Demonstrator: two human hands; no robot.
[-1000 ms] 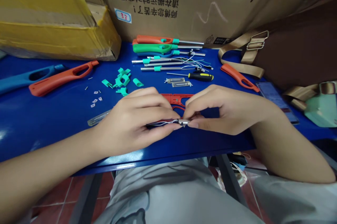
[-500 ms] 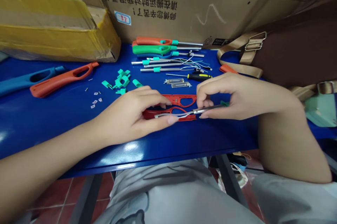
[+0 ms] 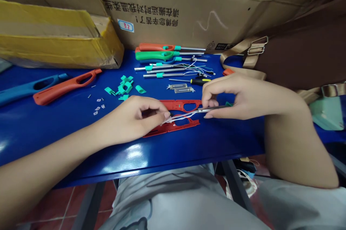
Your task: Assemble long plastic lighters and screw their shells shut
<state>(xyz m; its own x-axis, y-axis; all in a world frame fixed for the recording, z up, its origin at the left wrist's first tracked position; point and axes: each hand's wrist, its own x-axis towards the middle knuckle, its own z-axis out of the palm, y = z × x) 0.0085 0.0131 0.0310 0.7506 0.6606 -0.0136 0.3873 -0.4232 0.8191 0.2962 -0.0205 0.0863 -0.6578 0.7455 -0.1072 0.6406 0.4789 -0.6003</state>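
My right hand (image 3: 229, 95) pinches a metal lighter tube (image 3: 207, 109), with a bit of green plastic showing behind the fingers. White wires (image 3: 185, 115) run leftward from the tube's end. My left hand (image 3: 143, 116) is closed on the far end of these wires, thumb against fingertips. Beneath the hands lie two red lighter casing halves: the rear half (image 3: 173, 105), and the nearer half (image 3: 186, 126), which sits at a slant. Their left ends are partly hidden by my left hand.
Behind are finished-looking lighters (image 3: 155, 55), wired metal tubes (image 3: 164, 71), a screwdriver (image 3: 200, 81) and clear fuel tanks (image 3: 180, 88). Green plastic parts (image 3: 125, 85) and small white pieces (image 3: 97, 107) lie left, beside orange (image 3: 65, 88) and blue casings (image 3: 32, 85). Cardboard boxes (image 3: 108, 53) stand at the back.
My left hand's thumb and fingers have closed together on the wire end. The nearer red casing half has shifted toward me and turned slightly. My right hand keeps its hold on the tube.
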